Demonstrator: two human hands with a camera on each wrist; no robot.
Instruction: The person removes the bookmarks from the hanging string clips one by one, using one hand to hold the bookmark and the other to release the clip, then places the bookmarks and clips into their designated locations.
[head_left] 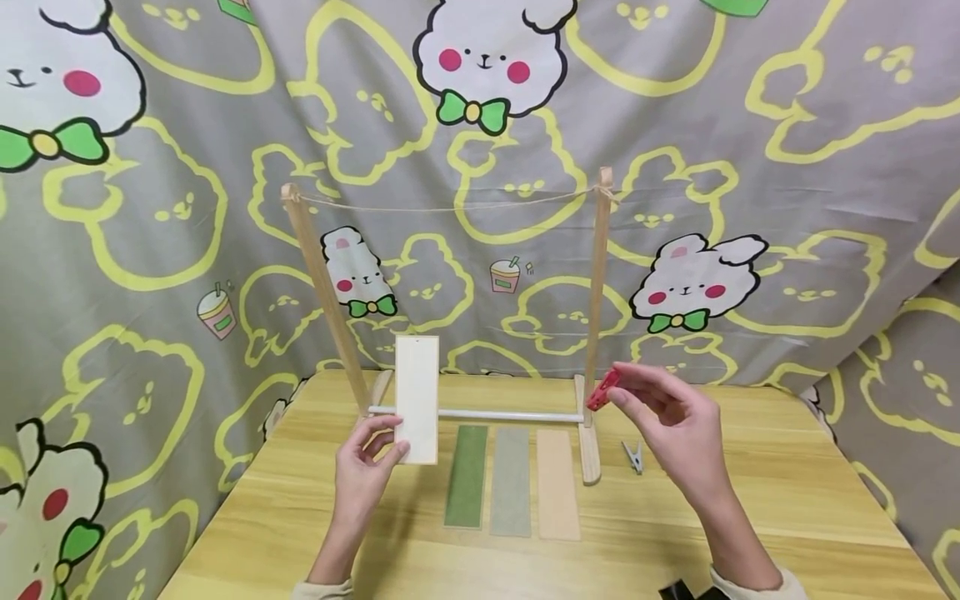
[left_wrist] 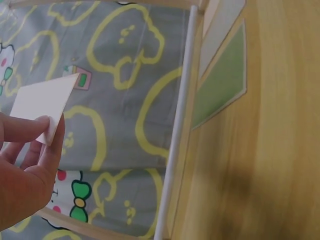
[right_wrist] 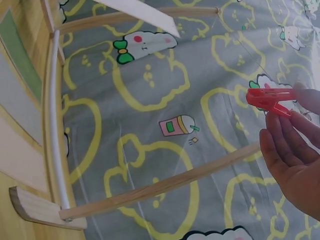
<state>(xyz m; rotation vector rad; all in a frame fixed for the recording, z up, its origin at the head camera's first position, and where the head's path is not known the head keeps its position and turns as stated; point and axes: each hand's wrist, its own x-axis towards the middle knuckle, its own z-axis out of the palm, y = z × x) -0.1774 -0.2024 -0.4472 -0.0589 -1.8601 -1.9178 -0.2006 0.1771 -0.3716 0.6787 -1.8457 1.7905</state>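
My left hand (head_left: 367,458) pinches a white rectangular card (head_left: 417,392) by its lower left edge, holding it upright above the table. A small hole shows near the card's top. In the left wrist view, the thumb lies on the face of the card (left_wrist: 42,102) and the fingers are behind it. My right hand (head_left: 675,425) pinches a red clothespin (head_left: 604,388) between thumb and fingers, beside the right post of a wooden stand. The right wrist view shows the red clothespin (right_wrist: 270,100) side on, gripped at its handle end. A thin string (head_left: 450,208) spans the tops of the stand's posts.
Green (head_left: 466,477), grey (head_left: 511,482) and peach (head_left: 558,485) cards lie in a row on the table (head_left: 637,542). A blue-grey clothespin (head_left: 633,457) lies right of the stand's foot (head_left: 590,454). A white rod (head_left: 510,415) joins the posts low down. Patterned cloth hangs behind.
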